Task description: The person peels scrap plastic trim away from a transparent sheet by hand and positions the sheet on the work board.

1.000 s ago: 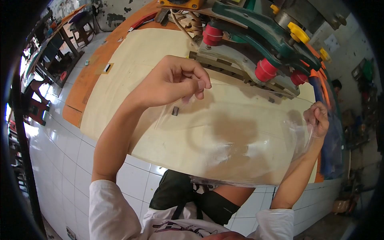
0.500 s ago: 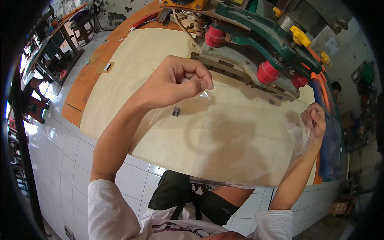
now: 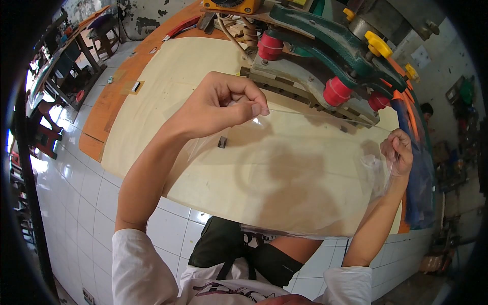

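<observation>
A clear plastic sheet (image 3: 305,175) stretches between my two hands over the pale board. My left hand (image 3: 226,101) pinches its far left corner, fingers curled, just in front of the press machine's metal bar (image 3: 300,91). At the right, my right hand (image 3: 398,151) is closed on the sheet's other corner, where the plastic bunches and wrinkles. The sheet's near edge hangs over the board's front edge, above my lap. A small dark block (image 3: 222,142) lies on the board, below my left hand.
The green press machine (image 3: 315,46) with red cylinders and yellow knobs (image 3: 378,44) stands across the back. Blue plastic (image 3: 419,188) hangs at the right. A red cutter (image 3: 182,28) lies at the back left of the table (image 3: 96,122). Another person (image 3: 426,111) is partly visible far right.
Both hands keep their grip and shift only slightly. The sheet's far edge looks straighter and tauter between them.
</observation>
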Tool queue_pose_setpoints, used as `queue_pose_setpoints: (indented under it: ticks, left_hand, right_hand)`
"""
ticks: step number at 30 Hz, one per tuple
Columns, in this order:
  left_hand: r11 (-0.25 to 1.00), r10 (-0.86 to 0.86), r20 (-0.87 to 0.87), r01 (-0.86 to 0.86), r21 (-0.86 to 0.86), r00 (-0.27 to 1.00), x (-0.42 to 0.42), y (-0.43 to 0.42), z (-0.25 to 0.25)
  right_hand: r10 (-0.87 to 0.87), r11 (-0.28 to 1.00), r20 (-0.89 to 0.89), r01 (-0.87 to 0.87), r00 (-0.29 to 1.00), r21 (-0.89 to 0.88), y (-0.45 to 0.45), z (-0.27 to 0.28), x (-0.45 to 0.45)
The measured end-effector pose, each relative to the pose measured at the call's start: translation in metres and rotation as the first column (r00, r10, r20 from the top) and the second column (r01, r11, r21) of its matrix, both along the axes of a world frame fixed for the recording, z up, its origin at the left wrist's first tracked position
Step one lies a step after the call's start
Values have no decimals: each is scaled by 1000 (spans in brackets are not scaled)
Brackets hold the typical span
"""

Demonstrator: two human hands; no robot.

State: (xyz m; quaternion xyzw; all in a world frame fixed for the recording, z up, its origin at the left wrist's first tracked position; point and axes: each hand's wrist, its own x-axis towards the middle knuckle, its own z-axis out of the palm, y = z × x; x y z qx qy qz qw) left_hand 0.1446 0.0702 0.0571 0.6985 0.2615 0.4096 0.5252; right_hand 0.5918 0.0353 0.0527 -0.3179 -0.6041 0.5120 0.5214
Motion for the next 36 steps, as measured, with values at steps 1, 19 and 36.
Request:
queue_pose_setpoints:
  ticks: [1,19,36]
  left_hand:
    - [1000,15,-6,-15,0,1000,0,-1,1]
    - [997,67,17,-67,32,998,-31,21,4]
    - [999,36,46,-35,-33,998,-60,50,-11]
  right_hand:
    - [0,1000,0,0,1000,0,0,0,-1]
    - [-136,990,178,141,975,-17,-7,7,-25]
    - [-138,990,280,143,950,4,-18,19,-48]
